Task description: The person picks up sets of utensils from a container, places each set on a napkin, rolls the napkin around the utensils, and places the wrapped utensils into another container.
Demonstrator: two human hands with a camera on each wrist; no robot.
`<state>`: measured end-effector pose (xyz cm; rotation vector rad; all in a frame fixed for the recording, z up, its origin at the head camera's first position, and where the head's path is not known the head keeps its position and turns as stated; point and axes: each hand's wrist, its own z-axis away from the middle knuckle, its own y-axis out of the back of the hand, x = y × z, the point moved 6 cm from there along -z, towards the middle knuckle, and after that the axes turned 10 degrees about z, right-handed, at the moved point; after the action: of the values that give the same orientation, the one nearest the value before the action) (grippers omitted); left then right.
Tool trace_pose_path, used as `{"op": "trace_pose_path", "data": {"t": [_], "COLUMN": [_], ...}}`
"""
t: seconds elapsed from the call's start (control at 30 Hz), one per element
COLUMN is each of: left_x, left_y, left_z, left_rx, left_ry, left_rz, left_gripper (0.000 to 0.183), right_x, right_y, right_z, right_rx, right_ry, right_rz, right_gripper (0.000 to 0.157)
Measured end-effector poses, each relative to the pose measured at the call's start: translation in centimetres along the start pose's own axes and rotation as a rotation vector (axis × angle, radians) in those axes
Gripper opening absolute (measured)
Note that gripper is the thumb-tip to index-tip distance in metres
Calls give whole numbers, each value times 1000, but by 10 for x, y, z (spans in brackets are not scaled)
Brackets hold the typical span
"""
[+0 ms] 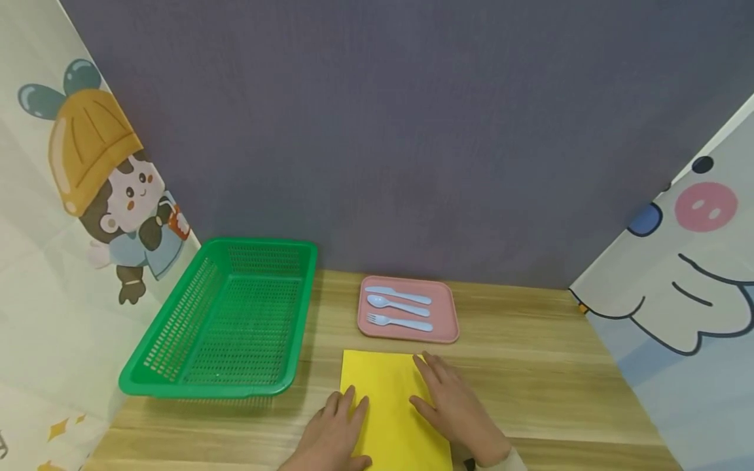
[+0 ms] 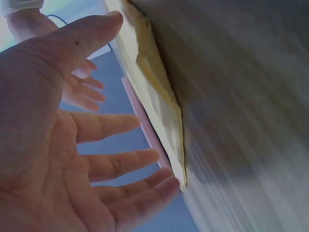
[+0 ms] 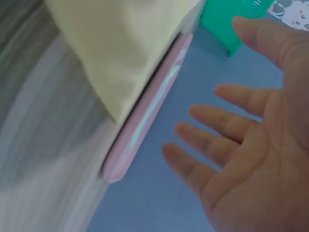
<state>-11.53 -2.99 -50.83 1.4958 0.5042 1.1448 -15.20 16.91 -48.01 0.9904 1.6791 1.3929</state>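
Here, tray (image 1: 444,315) of cutlery (image 1: 406,307) beyond paper (image 1: 391,418)

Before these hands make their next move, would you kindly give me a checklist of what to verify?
1. Both hands free: ok; the left hand and right hand have their fingers extended, gripping nothing.
2. Yellow sheet smooth along its edges: not ok; the left wrist view shows a rippled edge.
3. Sheet's near end: cannot tell; it runs out of the head view.
4. Cutlery in place: ok; knife, spoon and fork lie on the pink tray.
5. Tray apart from sheet: ok; it sits just beyond the far edge.
6. Green basket apart from sheet: ok; it stands to the left.
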Motion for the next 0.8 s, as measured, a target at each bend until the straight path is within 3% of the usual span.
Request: {"op": "trace_pose_path", "data": {"t": [0.2,0.5,0.8], "left_x": [-1,-1,1], "left_y": [-12,-16,-15], "left_z": [-1,-1,-3], "left_rx": [-55,-83,-85], "left_ry": [-11,-1,-2], "left_rz": [17,42,113], "left_gripper": [76,69,60], "right_x": [-4,-5,-6], "right_y": [-11,-27,-27], "right_z": [1,7,7], "right_rx": [-4,-124,-82], "right_ry": [90,134,169], "right_rz": [-23,-44,-34], "right_gripper": [56,43,43]}}
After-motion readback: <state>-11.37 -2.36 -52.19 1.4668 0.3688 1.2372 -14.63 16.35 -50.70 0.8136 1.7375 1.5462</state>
